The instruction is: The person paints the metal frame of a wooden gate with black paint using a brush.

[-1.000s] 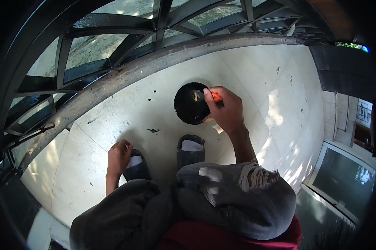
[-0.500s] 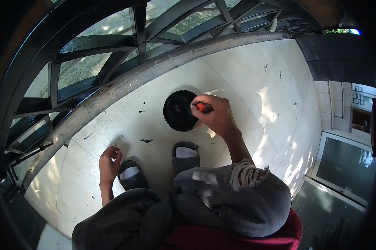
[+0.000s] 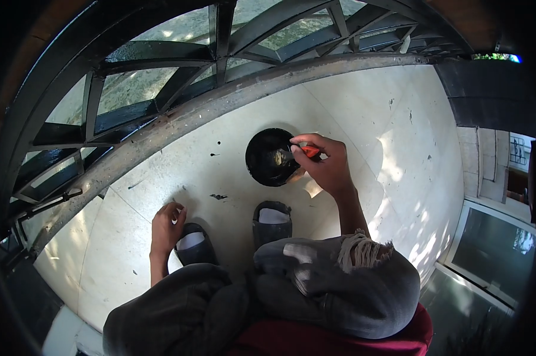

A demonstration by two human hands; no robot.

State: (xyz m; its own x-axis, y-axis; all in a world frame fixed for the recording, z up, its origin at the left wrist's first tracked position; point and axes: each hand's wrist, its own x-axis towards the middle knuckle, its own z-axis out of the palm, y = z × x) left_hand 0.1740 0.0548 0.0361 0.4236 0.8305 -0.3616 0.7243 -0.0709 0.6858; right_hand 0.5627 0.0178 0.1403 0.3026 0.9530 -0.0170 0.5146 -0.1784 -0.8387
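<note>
My right hand (image 3: 330, 165) is closed around the red handle of a paintbrush (image 3: 310, 152). The brush reaches over the rim of a round black container (image 3: 257, 169) on the floor, and its pale tip shows inside against dark, shiny liquid that looks like black paint. Most of the handle is covered by my fingers. My left hand (image 3: 168, 228) hangs beside my left shoe, fingers loosely curled and the thumb a little apart, with nothing visible in it.
Pale floor tiles (image 3: 363, 118) carry dark splotches (image 3: 218, 196) near the container. A black metal grille (image 3: 155, 62) rises beyond a low ledge (image 3: 179, 121). Dark slippers (image 3: 272, 232) are on my feet below the container. A framed glass panel (image 3: 490, 243) stands at right.
The brush has tilted, so its pale tip now shows inside the container, with my right hand still gripping it. My left hand has turned slightly. The whole view has shifted a little.
</note>
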